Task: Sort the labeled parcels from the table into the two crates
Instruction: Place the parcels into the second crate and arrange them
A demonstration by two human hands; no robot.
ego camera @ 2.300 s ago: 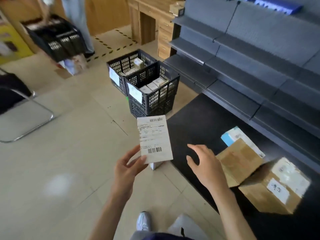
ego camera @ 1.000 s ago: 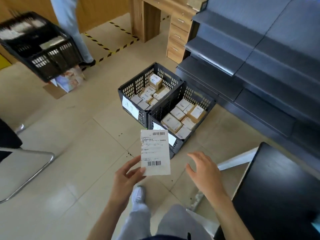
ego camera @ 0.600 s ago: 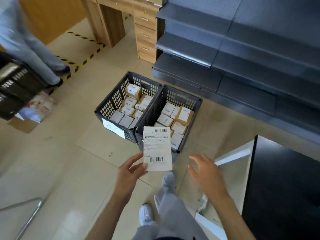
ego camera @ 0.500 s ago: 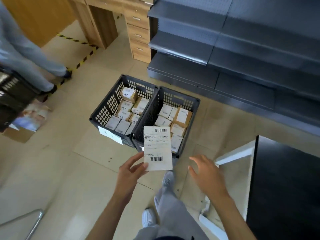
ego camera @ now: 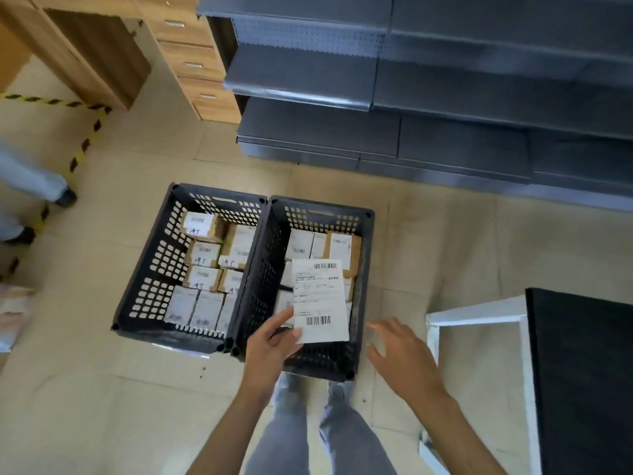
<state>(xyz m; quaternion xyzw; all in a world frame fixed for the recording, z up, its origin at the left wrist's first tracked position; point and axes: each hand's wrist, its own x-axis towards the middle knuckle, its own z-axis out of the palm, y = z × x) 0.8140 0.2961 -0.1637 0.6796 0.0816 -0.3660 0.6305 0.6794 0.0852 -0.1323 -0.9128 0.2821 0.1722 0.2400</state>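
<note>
The left hand [ego camera: 270,344] is pinching a white labeled parcel [ego camera: 320,299] by its bottom corner. The right hand [ego camera: 402,354] is spread wide, holding nothing, just beside it. The person has walked away from the black tabletop [ego camera: 582,371], and now the parcel is hanging right over the right crate [ego camera: 363,303]. The left crate [ego camera: 150,269] is sitting next to it, touching. Both are holding many parcels. I think the parcel is getting dropped in soon.
</note>
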